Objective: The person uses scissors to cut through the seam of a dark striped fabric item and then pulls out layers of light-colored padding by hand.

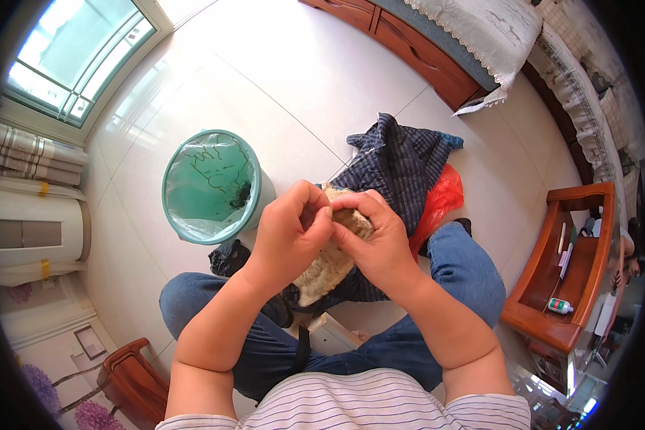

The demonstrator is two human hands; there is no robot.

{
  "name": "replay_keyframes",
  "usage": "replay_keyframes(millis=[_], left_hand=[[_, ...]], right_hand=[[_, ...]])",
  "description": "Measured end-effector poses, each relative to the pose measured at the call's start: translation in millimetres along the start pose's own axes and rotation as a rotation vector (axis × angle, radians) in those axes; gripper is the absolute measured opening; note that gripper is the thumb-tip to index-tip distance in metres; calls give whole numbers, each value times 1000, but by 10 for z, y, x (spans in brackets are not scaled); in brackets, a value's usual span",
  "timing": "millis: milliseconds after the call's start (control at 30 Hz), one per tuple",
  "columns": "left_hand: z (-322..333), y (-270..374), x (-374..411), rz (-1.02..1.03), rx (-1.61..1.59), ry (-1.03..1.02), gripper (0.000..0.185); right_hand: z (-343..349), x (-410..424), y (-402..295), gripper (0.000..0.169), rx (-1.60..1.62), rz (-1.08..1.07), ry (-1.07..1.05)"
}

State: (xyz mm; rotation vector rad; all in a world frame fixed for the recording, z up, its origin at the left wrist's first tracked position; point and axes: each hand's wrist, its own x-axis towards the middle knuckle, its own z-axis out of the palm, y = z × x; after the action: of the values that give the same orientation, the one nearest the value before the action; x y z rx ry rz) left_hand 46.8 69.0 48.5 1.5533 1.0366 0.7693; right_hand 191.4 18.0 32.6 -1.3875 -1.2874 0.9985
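My left hand is raised over my lap, thumb and forefinger pinched together. Whether something thin is between those fingertips is too small to tell. My right hand meets it fingertip to fingertip and grips the rolled edge of a cream fleece-like piece. Part of this fuzzy cloth hangs below both hands, and the hands hide its middle. Beneath and beyond it a dark navy striped garment spreads across my legs and the floor. Its folds hide where the cream piece joins it, if it does.
A teal bin with a clear liner and a dark tuft inside stands front left. Red plastic bag lies by my right knee. At right is a wooden table with a white bottle; a wooden sofa stands beyond.
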Motion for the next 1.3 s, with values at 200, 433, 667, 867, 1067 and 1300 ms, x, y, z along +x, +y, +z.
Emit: replay_keyframes(millis=[200, 433, 667, 867, 1067, 1300], left_hand=[[-69, -61, 10, -299, -432, -142, 7], [-69, -120, 31, -294, -549, -155, 7], [-60, -38, 9, 141, 82, -31, 18], [-42, -66, 1, 518, 554, 54, 21], [-15, -86, 8, 676, 848, 133, 16], [-34, -147, 18, 731, 939, 285, 18]], right_hand=[[-17, 33, -47, 16, -203, -142, 50], [-34, 58, -23, 10, -161, -227, 72], [-53, 34, 4, 9, -120, -157, 63], [-53, 20, 7, 9, -131, -147, 59], [-13, 15, 6, 9, -187, -212, 59], [-32, 6, -25, 9, -294, -117, 0]])
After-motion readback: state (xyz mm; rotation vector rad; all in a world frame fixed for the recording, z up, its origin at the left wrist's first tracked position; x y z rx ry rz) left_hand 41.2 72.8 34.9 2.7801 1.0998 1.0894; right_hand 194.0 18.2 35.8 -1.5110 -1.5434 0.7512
